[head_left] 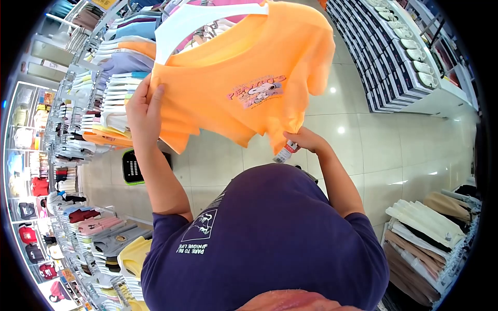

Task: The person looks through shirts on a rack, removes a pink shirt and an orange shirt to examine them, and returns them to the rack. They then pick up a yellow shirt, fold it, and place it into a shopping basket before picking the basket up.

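Note:
An orange T-shirt (207, 106) with a cartoon dog print on its chest hangs tilted in front of me. A white hanger (205, 19) runs through its neck opening. My left hand (145, 111) is closed on the shirt's shoulder at the hanger's lower end, thumb in front. With my right hand (307, 140) I pinch the shirt at the lower right, fingers closed on the orange cloth. A white and red price tag (287, 152) dangles just below those fingers. The shirt's far sleeve (319, 62) droops to the right.
Racks of hanging shirts (116, 96) line the left side. Stacked shoe boxes (384, 67) with white shoes (415, 54) on top stand at the upper right. Folded clothes (425, 228) lie at the lower right. A black and green basket (133, 167) sits on the tiled floor (373, 145).

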`<state>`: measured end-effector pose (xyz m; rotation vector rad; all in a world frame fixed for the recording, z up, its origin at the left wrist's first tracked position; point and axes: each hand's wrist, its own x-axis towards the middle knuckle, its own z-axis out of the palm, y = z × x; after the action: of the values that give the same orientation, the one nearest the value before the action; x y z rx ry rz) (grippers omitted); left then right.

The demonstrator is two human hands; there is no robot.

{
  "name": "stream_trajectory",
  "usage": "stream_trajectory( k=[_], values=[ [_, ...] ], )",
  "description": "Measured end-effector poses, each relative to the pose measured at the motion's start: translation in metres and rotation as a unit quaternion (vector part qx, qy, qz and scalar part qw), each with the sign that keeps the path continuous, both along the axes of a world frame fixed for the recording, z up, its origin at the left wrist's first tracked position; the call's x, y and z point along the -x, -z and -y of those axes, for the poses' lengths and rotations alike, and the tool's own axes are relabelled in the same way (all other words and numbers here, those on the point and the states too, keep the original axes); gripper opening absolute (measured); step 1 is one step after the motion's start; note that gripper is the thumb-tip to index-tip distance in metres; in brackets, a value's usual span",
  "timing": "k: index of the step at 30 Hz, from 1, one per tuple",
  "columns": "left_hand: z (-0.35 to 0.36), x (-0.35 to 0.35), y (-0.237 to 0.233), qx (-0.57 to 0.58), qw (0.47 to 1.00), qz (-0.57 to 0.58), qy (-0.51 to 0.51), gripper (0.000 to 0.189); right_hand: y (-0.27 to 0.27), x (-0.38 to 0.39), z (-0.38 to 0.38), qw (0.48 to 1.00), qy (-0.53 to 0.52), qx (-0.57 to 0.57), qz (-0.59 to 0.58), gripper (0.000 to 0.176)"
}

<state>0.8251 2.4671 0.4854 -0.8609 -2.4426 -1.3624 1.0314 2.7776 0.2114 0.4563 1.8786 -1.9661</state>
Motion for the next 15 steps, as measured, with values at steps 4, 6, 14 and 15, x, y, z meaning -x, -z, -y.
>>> stream_trajectory(
  k=[4, 6, 14, 15],
  values=[
    [-0.002, -0.003, 0.011, 0.005, 1.000, -0.023, 0.019, 0.032, -0.094, 0.009, 0.015, 0.991, 0.096, 0.063, -0.073, 0.044],
    [-0.006, -0.012, 0.009, 0.024, 0.999, -0.030, 0.017, 0.032, -0.114, 0.014, 0.017, 0.972, 0.155, 0.134, -0.114, 0.044],
    [-0.009, -0.025, 0.009, 0.054, 0.997, -0.031, 0.039, 0.032, -0.190, 0.030, 0.016, 0.936, 0.228, 0.170, -0.207, 0.038],
    [-0.008, -0.024, 0.012, 0.053, 0.997, -0.035, 0.041, 0.032, -0.193, 0.030, 0.016, 0.937, 0.233, 0.167, -0.202, 0.038]
  ],
)
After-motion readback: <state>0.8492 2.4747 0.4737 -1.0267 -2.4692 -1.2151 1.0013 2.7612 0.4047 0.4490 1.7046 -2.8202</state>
